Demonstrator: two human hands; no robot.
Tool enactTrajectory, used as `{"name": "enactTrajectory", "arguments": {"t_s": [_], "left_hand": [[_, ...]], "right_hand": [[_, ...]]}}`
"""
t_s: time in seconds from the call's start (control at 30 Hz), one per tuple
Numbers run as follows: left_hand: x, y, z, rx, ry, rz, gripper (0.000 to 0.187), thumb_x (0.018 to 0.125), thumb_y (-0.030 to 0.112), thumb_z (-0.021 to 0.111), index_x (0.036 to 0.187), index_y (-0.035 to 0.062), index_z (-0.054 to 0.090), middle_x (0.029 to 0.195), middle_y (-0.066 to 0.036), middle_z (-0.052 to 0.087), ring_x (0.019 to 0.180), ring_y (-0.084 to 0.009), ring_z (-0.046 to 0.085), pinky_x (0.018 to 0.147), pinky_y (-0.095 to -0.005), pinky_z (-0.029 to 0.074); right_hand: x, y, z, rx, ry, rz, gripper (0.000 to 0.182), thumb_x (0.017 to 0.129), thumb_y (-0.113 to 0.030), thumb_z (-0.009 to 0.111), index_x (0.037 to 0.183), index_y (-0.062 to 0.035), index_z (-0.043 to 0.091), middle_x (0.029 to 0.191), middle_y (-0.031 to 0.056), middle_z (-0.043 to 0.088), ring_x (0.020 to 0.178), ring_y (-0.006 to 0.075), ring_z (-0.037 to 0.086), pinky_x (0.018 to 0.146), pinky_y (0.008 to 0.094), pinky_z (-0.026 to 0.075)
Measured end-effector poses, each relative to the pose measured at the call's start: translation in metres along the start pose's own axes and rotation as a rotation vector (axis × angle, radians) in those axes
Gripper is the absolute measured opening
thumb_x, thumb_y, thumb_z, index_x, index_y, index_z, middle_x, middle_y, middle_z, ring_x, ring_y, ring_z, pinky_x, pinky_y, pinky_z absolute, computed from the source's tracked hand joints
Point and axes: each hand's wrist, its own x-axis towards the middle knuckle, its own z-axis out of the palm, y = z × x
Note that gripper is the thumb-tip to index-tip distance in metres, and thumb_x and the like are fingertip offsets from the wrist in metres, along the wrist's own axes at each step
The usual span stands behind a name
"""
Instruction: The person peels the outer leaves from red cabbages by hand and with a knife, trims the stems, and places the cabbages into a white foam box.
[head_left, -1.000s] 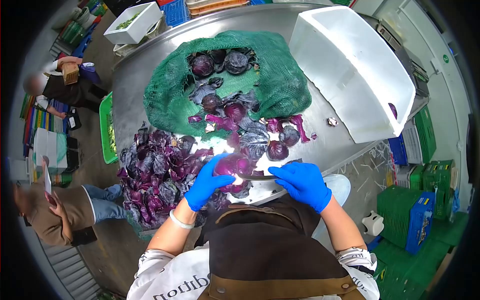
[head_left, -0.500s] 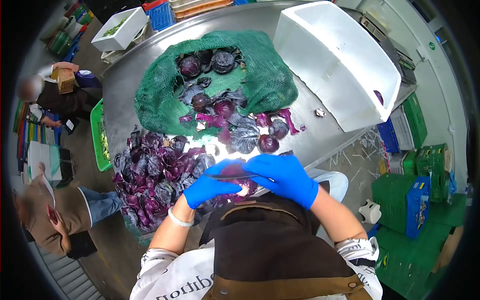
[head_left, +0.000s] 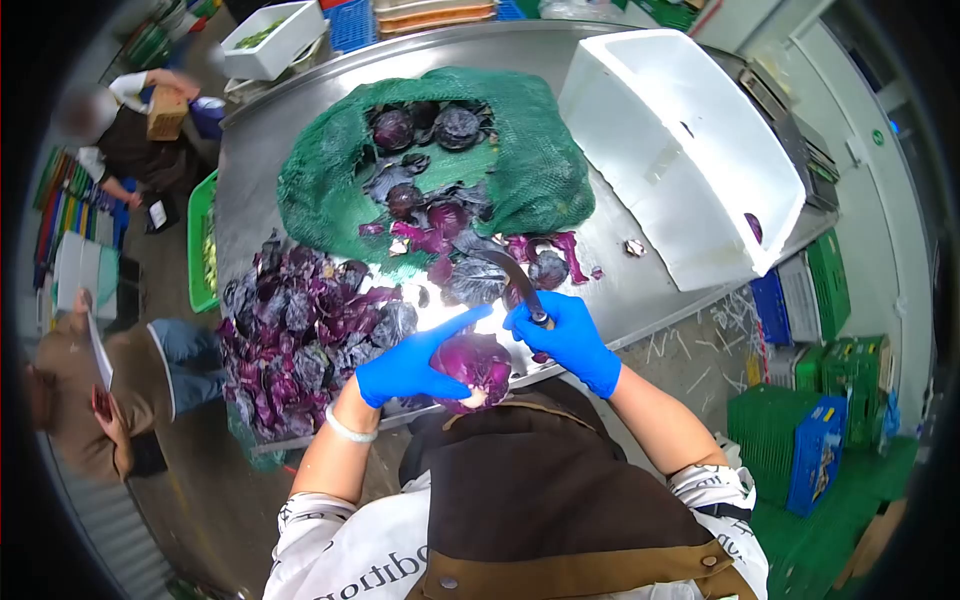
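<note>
Blue-gloved, my left hand [head_left: 418,362] grips a purple cabbage [head_left: 474,368] at the table's near edge, its pale stem end facing me. My right hand [head_left: 568,338], also gloved in blue, is closed round the handle of a curved knife [head_left: 518,276], whose blade points up and to the left, apart from the cabbage. Beyond the hands, a green mesh sack [head_left: 540,150] lies open with several purple cabbages inside and at its mouth. A large heap of loose purple leaves [head_left: 300,335] lies to the left of my left hand.
The metal table [head_left: 625,300] carries a white foam box [head_left: 660,165] at the right. A green crate [head_left: 202,245] of greens stands beyond the left edge. Two people [head_left: 150,150] are at the left, one holding a cardboard box. Stacked crates [head_left: 770,430] stand at the lower right.
The knife has moved from over the cabbage, up and away to the right with my right hand. My left hand still holds the cabbage, now in fuller view. The camera view has shifted slightly.
</note>
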Motion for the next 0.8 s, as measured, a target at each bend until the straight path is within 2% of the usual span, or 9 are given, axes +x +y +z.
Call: {"name": "enactTrajectory", "arguments": {"t_s": [0.1, 0.23, 0.37, 0.43, 0.5, 0.57, 0.67, 0.7, 0.8], "left_hand": [[0.004, 0.007, 0.014, -0.209, 0.123, -0.093, 0.100, 0.069, 0.011, 0.081, 0.150, 0.0046, 0.024, 0.147, -0.012, 0.039, 0.130, -0.0189, 0.041, 0.111, -0.0348, 0.031], [0.017, 0.016, 0.033, -0.222, 0.162, -0.185, 0.092, 0.075, 0.010, 0.078, 0.151, 0.0095, 0.026, 0.131, -0.011, 0.054, 0.115, -0.0174, 0.051, 0.099, -0.0335, 0.042], [0.030, 0.041, 0.044, -0.123, 0.274, -0.106, 0.098, 0.072, 0.016, 0.082, 0.151, 0.0077, 0.025, 0.141, -0.011, 0.047, 0.123, -0.0180, 0.048, 0.105, -0.0347, 0.037], [0.033, 0.050, 0.050, 0.203, 0.352, -0.035, 0.104, 0.068, 0.018, 0.085, 0.151, 0.0070, 0.023, 0.149, -0.014, 0.037, 0.133, -0.0227, 0.041, 0.110, -0.0363, 0.033], [0.032, 0.044, 0.056, 0.008, 0.466, 0.046, 0.120, 0.057, 0.023, 0.090, 0.151, 0.0030, 0.018, 0.152, -0.013, 0.030, 0.133, -0.0224, 0.040, 0.112, -0.0373, 0.030], [0.038, 0.054, 0.059, -0.111, 0.525, 0.002, 0.121, 0.058, 0.020, 0.089, 0.152, 0.0028, 0.015, 0.152, -0.013, 0.029, 0.133, -0.0223, 0.041, 0.112, -0.0374, 0.030], [0.041, 0.037, 0.057, -0.104, 0.621, -0.037, 0.117, 0.062, 0.013, 0.086, 0.153, 0.0059, 0.012, 0.147, -0.015, 0.037, 0.129, -0.0229, 0.044, 0.109, -0.0373, 0.034], [0.043, 0.037, 0.060, -0.150, 0.595, -0.073, 0.116, 0.063, 0.011, 0.085, 0.153, 0.0071, 0.012, 0.145, -0.015, 0.040, 0.128, -0.0231, 0.045, 0.108, -0.0374, 0.035], [0.052, 0.039, 0.064, -0.220, 0.555, -0.081, 0.111, 0.066, 0.004, 0.082, 0.153, 0.0118, 0.014, 0.133, -0.014, 0.052, 0.122, -0.0240, 0.051, 0.105, -0.0375, 0.040]], "right_hand": [[-0.008, -0.027, -0.018, -0.268, -0.131, -0.338, 0.023, 0.080, -0.015, 0.074, 0.102, -0.0125, 0.069, 0.088, -0.0004, 0.067, 0.063, 0.0101, 0.057, 0.060, 0.0261, 0.047], [0.018, -0.035, -0.041, -0.589, -0.318, -0.933, 0.029, 0.069, -0.016, 0.076, 0.097, -0.0138, 0.066, 0.081, 0.0035, 0.063, 0.061, 0.0187, 0.060, 0.055, 0.0314, 0.048], [0.037, -0.027, -0.050, -0.201, -0.323, -0.629, 0.020, 0.074, -0.010, 0.073, 0.093, -0.0079, 0.068, 0.072, 0.0034, 0.062, 0.060, 0.0125, 0.060, 0.051, 0.0276, 0.045], [0.061, -0.017, -0.057, 0.019, -0.209, 0.014, 0.017, 0.078, -0.013, 0.075, 0.090, -0.0059, 0.065, 0.080, 0.0020, 0.067, 0.069, 0.0093, 0.063, 0.055, 0.0251, 0.048], [0.098, 0.001, -0.076, 0.271, -0.148, 0.073, 0.017, 0.079, -0.012, 0.075, 0.089, -0.0015, 0.065, 0.081, 0.0053, 0.066, 0.072, 0.0117, 0.063, 0.065, 0.0266, 0.051], [0.101, 0.007, -0.081, 0.089, -0.153, -0.001, 0.026, 0.079, -0.015, 0.076, 0.099, -0.0018, 0.065, 0.092, 0.0059, 0.068, 0.080, 0.0123, 0.063, 0.074, 0.0280, 0.052], [0.072, -0.028, -0.077, -0.206, -0.345, -0.499, 0.049, 0.077, -0.025, 0.079, 0.119, -0.0081, 0.060, 0.112, 0.0041, 0.066, 0.089, 0.0139, 0.065, 0.080, 0.0282, 0.053], [0.063, -0.048, -0.074, -0.294, -0.375, -0.581, 0.047, 0.075, -0.028, 0.081, 0.114, -0.0100, 0.063, 0.099, 0.0049, 0.066, 0.079, 0.0165, 0.065, 0.066, 0.0289, 0.051], [0.068, -0.046, -0.070, -0.452, -0.478, -0.790, 0.038, 0.072, -0.028, 0.080, 0.102, -0.0106, 0.065, 0.087, 0.0053, 0.064, 0.073, 0.0227, 0.064, 0.063, 0.0311, 0.051]]}}
